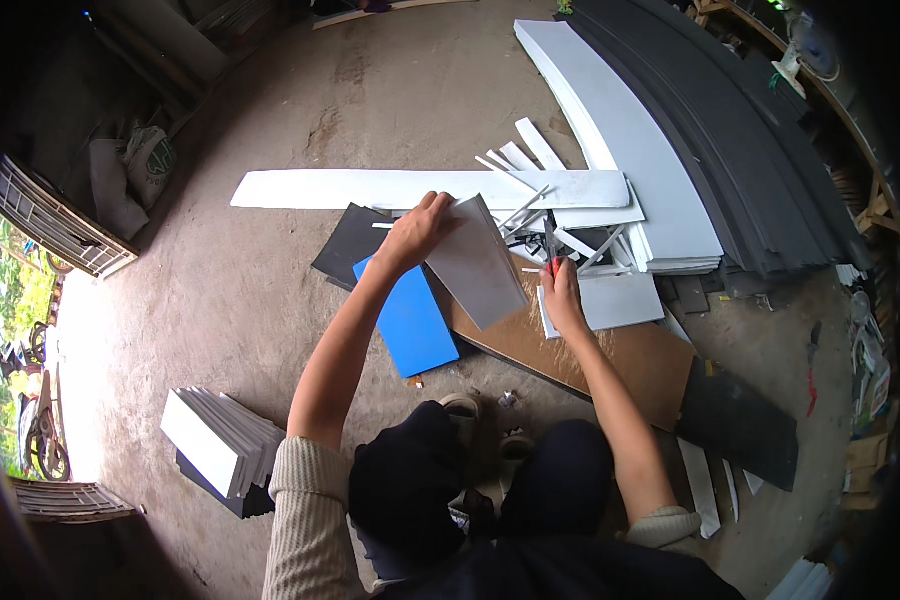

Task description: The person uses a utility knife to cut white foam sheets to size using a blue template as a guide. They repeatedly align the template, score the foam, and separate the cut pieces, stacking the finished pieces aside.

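My left hand (pixel 422 232) grips the top edge of a pale grey foam sheet (pixel 478 268), which is tilted up off the work board. In my right hand (pixel 562 296) is a knife (pixel 550 232) with a red handle, its dark blade pointing away from me. The blade is to the right of the sheet, apart from it. Under both hands lies a brown board (pixel 625 365) with scratch marks. A blue rectangular block (pixel 417 322) rests at its left, next to a black sheet (pixel 348 240). Another white piece (pixel 610 302) lies close to my right hand.
A long white strip (pixel 370 188) crosses the floor beyond the board, near scattered white offcuts (pixel 538 145). Stacks of long white sheets (pixel 610 120) and dark grey sheets (pixel 710 150) fill the right. Cut white panels (pixel 215 440) are stacked at the lower left.
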Motion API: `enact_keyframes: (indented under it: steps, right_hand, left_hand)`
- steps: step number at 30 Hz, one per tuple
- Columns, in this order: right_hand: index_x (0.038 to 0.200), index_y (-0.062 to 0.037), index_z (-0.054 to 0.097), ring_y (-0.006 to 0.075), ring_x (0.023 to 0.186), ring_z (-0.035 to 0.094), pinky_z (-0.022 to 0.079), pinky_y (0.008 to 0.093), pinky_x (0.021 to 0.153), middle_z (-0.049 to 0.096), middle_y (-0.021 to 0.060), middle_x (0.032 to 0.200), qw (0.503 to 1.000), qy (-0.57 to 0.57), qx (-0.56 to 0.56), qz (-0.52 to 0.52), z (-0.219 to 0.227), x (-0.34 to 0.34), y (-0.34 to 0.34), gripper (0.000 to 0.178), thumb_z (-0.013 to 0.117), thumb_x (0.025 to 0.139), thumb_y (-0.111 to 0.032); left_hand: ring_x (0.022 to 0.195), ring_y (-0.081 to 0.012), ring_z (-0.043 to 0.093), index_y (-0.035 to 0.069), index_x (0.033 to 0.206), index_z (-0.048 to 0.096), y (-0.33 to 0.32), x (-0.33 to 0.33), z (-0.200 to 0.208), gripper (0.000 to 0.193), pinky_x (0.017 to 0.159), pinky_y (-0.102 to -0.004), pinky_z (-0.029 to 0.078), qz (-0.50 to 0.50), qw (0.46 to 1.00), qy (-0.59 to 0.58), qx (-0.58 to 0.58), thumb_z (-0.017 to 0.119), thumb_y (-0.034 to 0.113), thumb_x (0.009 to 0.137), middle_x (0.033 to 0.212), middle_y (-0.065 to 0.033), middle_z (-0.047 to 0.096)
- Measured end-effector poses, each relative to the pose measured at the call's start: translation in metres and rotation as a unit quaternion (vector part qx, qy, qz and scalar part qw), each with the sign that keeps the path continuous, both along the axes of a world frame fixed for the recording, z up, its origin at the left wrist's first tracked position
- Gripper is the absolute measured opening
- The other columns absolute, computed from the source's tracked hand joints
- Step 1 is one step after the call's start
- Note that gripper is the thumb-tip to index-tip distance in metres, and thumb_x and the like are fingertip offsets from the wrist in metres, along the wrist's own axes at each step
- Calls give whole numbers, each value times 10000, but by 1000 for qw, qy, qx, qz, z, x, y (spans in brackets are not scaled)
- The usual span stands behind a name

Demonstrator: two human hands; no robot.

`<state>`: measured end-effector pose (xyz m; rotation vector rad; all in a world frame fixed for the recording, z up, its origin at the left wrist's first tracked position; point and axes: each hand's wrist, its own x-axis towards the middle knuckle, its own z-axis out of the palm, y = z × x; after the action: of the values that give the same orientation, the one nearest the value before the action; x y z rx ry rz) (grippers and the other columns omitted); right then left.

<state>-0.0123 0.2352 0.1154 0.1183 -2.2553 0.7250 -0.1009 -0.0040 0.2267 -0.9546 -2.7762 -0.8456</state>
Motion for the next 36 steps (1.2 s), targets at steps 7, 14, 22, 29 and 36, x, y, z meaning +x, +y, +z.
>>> enact_keyframes:
  steps: [7, 14, 22, 29, 36]
  right_hand:
    - [997, 22, 362, 419, 595, 576, 445, 479, 455, 561, 245, 585, 964, -258, 2, 59, 67, 18, -18, 246, 378, 920, -211]
    - [1036, 53, 394, 390, 555, 580, 448, 457, 466, 556, 230, 568, 956, -292, 28, 31, 89, 19, -28, 291, 377, 909, -209]
    - [1007, 74, 395, 385, 550, 585, 462, 439, 451, 556, 238, 563, 958, -280, 54, 36, 99, 10, -36, 281, 359, 912, -188]
    - [1028, 81, 396, 381, 561, 595, 471, 437, 450, 563, 245, 572, 958, -280, 61, 33, 93, 7, -40, 296, 359, 911, -188]
    - [985, 60, 386, 359, 617, 624, 506, 424, 516, 592, 239, 624, 944, -323, 61, 24, 106, 7, -48, 238, 384, 898, -162]
  left_hand:
    - [850, -275, 572, 90, 1032, 424, 24, 20, -14, 311, 630, -358, 512, 2, 980, 169, -106, 569, 256, 812, 940, -118, 489]
    - [813, -248, 571, 129, 1093, 424, 46, 15, -14, 349, 571, -345, 511, -4, 970, 197, -141, 581, 212, 792, 915, -97, 496]
    - [787, -244, 573, 192, 1144, 413, 45, 15, -14, 372, 520, -342, 507, 6, 971, 205, -122, 560, 173, 803, 892, -92, 498]
    - [786, -251, 573, 197, 1148, 411, 44, 13, -16, 371, 522, -349, 507, 11, 973, 192, -124, 555, 177, 807, 895, -98, 500]
    - [778, -251, 573, 195, 1146, 413, 43, 13, -17, 360, 530, -352, 508, 6, 975, 188, -117, 547, 175, 813, 895, -99, 501]
